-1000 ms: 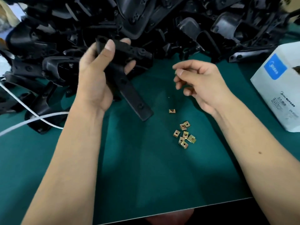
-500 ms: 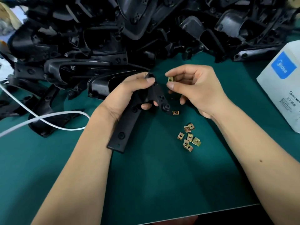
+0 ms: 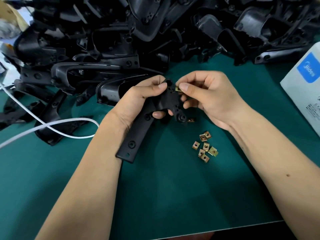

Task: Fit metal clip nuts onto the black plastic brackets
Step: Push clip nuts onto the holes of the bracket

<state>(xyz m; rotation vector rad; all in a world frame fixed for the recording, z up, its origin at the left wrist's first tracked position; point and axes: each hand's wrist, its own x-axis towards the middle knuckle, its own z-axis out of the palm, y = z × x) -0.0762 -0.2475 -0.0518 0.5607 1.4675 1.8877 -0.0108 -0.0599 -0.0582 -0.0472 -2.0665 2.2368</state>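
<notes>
My left hand (image 3: 138, 99) grips a black plastic bracket (image 3: 138, 134) above the green mat, its long arm pointing down toward me. My right hand (image 3: 207, 96) pinches a brass-coloured clip nut (image 3: 178, 88) between thumb and forefinger and holds it against the bracket's upper right edge. Several loose clip nuts (image 3: 205, 146) lie in a small cluster on the mat below my right hand. One more clip nut (image 3: 191, 120) lies apart, just right of the bracket's lower lug.
A big heap of black plastic brackets (image 3: 155, 32) fills the far side of the green mat (image 3: 173, 196). A white cable (image 3: 52, 125) loops in from the left. A white carton with a blue logo (image 3: 304, 84) stands at the right edge.
My left hand brought the bracket down from the pile to the middle of the mat. My right hand closed in, and the clip nut now touches the bracket's edge.
</notes>
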